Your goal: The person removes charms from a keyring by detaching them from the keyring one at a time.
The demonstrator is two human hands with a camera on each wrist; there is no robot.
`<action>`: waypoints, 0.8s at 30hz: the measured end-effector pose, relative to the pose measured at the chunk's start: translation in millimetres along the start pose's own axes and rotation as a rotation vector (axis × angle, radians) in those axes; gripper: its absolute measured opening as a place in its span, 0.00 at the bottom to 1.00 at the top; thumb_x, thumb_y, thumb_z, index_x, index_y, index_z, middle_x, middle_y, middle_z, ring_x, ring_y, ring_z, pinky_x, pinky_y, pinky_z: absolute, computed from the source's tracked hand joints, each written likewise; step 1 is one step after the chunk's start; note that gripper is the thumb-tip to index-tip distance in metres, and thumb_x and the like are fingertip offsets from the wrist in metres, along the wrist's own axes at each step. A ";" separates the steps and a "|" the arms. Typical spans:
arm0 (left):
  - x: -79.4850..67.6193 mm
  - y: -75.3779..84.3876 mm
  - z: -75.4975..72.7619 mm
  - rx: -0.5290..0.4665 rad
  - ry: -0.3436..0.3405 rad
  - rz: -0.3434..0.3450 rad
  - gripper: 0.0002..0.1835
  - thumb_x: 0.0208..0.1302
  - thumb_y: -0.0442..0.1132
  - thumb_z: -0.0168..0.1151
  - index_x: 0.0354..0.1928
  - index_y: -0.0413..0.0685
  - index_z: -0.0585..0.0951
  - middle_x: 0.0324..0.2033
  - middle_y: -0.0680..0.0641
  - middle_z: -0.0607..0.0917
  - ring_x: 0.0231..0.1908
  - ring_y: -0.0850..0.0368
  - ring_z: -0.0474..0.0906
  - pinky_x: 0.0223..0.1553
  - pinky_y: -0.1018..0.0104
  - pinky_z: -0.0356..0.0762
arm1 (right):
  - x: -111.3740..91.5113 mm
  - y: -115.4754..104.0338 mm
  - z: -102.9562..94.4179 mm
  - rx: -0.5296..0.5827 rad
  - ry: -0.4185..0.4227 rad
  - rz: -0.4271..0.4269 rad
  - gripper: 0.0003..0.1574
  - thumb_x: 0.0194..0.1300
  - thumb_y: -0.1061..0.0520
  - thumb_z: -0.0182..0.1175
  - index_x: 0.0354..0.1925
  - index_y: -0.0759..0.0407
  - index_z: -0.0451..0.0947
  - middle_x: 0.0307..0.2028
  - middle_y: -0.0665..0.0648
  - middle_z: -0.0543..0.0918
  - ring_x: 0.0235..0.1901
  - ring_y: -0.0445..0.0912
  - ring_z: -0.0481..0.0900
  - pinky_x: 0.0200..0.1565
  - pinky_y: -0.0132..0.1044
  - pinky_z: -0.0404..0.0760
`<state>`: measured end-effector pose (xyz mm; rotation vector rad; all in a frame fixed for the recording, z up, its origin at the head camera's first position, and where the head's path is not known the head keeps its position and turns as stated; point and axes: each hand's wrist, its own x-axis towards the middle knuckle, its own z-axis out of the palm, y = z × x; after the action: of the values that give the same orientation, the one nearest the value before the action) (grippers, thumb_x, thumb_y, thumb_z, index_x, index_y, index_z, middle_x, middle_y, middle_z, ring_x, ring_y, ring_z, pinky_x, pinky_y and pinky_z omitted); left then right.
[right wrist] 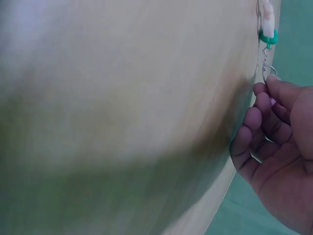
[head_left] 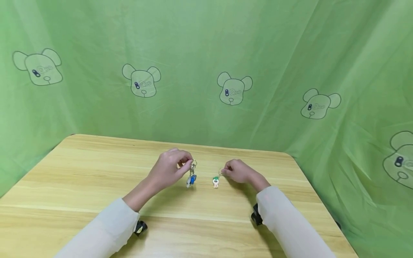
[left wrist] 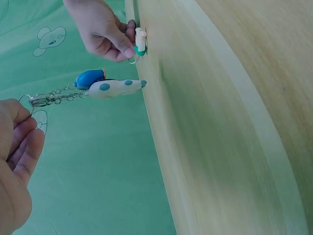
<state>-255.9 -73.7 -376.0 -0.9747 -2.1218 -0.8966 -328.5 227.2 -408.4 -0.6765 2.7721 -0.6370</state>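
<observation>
Pinched by its ring, a keychain with blue and white charms [head_left: 192, 180] dangles from my left hand [head_left: 167, 167]. Two charms show in the left wrist view: a blue one [left wrist: 90, 79] and a white one with blue-green spots [left wrist: 116, 87], each on a silver chain [left wrist: 62, 97]. To the right, my right hand [head_left: 239, 171] pinches the ring [right wrist: 270, 72] of a second keychain. Its small figure [head_left: 215, 182], pale with a green top, is at the tabletop; whether it touches the wood I cannot tell. The two keychains are apart.
Both hands are over the far half of a light wood table [head_left: 180, 225]. A green curtain [head_left: 187, 46] printed with bear heads hangs behind the table and along its sides. Black wrist devices [head_left: 140, 228] sit below the sleeves.
</observation>
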 end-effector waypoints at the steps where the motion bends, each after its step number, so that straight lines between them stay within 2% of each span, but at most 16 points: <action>1: 0.0 0.0 0.1 0.000 -0.002 -0.002 0.03 0.63 0.28 0.67 0.35 0.42 0.86 0.29 0.50 0.88 0.30 0.60 0.81 0.30 0.74 0.83 | 1.1 1.7 -0.2 0.008 -0.009 0.017 0.19 0.77 0.57 0.57 0.26 0.57 0.76 0.19 0.48 0.71 0.21 0.41 0.66 0.29 0.33 0.69; 7: -0.3 0.4 -0.1 -0.003 -0.016 -0.015 0.03 0.64 0.28 0.67 0.34 0.43 0.86 0.29 0.50 0.87 0.30 0.58 0.82 0.31 0.74 0.82 | 4.0 6.0 -4.1 0.123 -0.065 0.132 0.20 0.78 0.56 0.56 0.25 0.58 0.74 0.19 0.51 0.73 0.20 0.41 0.68 0.26 0.32 0.70; 12: -0.7 0.5 -0.7 0.004 -0.019 -0.019 0.04 0.63 0.28 0.67 0.34 0.43 0.86 0.29 0.50 0.87 0.30 0.59 0.81 0.31 0.74 0.82 | 3.3 3.4 -6.6 0.179 -0.085 0.174 0.19 0.77 0.56 0.56 0.27 0.62 0.75 0.21 0.54 0.75 0.20 0.42 0.69 0.26 0.32 0.70; 19: -1.8 -0.9 -0.7 0.006 -0.019 -0.018 0.03 0.64 0.28 0.68 0.33 0.43 0.86 0.29 0.50 0.87 0.30 0.60 0.81 0.31 0.74 0.82 | 4.1 0.1 -7.2 0.159 -0.052 0.160 0.19 0.78 0.56 0.56 0.28 0.63 0.76 0.20 0.52 0.74 0.20 0.43 0.68 0.26 0.33 0.70; 24: -2.5 -1.6 -1.7 0.000 -0.018 -0.027 0.03 0.64 0.28 0.67 0.34 0.43 0.86 0.29 0.50 0.88 0.30 0.60 0.81 0.31 0.75 0.82 | 2.5 -8.6 -8.1 0.078 -0.002 0.070 0.16 0.77 0.57 0.56 0.32 0.62 0.79 0.22 0.52 0.75 0.23 0.43 0.69 0.29 0.35 0.71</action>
<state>-255.4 -76.7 -377.4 -0.9595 -2.1544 -0.9038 -329.9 222.1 -397.5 -0.5605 2.7400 -0.7248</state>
